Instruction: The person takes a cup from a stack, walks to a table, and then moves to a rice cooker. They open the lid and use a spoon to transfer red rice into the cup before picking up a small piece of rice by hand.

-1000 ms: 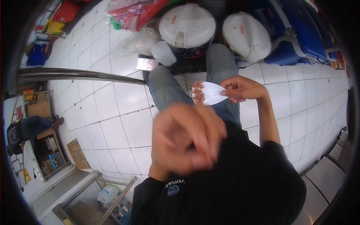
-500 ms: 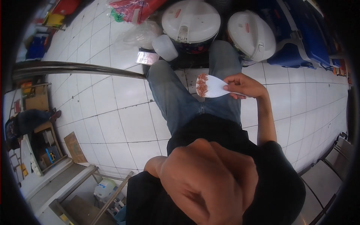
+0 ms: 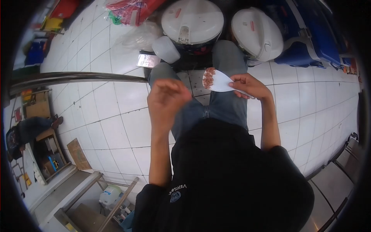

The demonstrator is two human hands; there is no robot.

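Observation:
My right hand [image 3: 251, 86] grips the handle of a white rice paddle [image 3: 223, 82] above my right thigh. Clumps of reddish-brown rice cling to the paddle's broad end, which points left. Over my left thigh, apart from the paddle, is my left hand [image 3: 168, 96]. Its fingers look curled but are smeared by motion. Beyond my knees stand two rice cookers, a larger one [image 3: 193, 17] and a smaller one [image 3: 258, 34], both with white lids closed. A translucent white plastic container [image 3: 166, 49] leans beside the larger cooker.
A shiny packet [image 3: 148, 60] lies near my left knee, with a clear plastic bag [image 3: 141, 36] and red bags [image 3: 133, 11] behind it. A metal bar [image 3: 77, 77] runs in from the left. Blue bins [image 3: 309, 42] stand at right. A person [image 3: 27, 131] is far left.
My left hand has dropped from close under the camera to above my left thigh. My right hand still holds the rice paddle, shifted slightly up in view.

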